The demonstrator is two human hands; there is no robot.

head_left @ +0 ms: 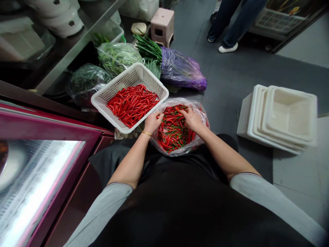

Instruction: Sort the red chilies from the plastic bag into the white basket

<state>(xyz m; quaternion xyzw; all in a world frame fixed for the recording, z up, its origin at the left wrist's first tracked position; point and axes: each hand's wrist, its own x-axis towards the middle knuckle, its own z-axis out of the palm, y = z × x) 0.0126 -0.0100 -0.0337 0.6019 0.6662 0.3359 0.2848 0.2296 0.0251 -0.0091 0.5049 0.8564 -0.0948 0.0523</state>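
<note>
A clear plastic bag [203, 137] full of red chili peppers with green stems [177, 130] sits in my lap, its mouth wide open. At its left rim, my left hand [152, 123] is closed, with a bit of red chili pepper showing at the fingertips. My right hand [192, 120] reaches in from the right, thumb and fingers pinched on a chili pepper at the top of the pile. Just left of the bag, a white perforated basket [113, 87] holds red chili peppers [133, 104], mostly without green stems.
Beyond the basket lie bagged greens [119, 56] and green stalks in purple wrap [182, 68]. A pink stool [162, 25] stands behind them. Stacked white baskets [290, 113] are on the right. A glass-topped cabinet [38, 185] borders my left. Another person's legs [231, 24] show ahead.
</note>
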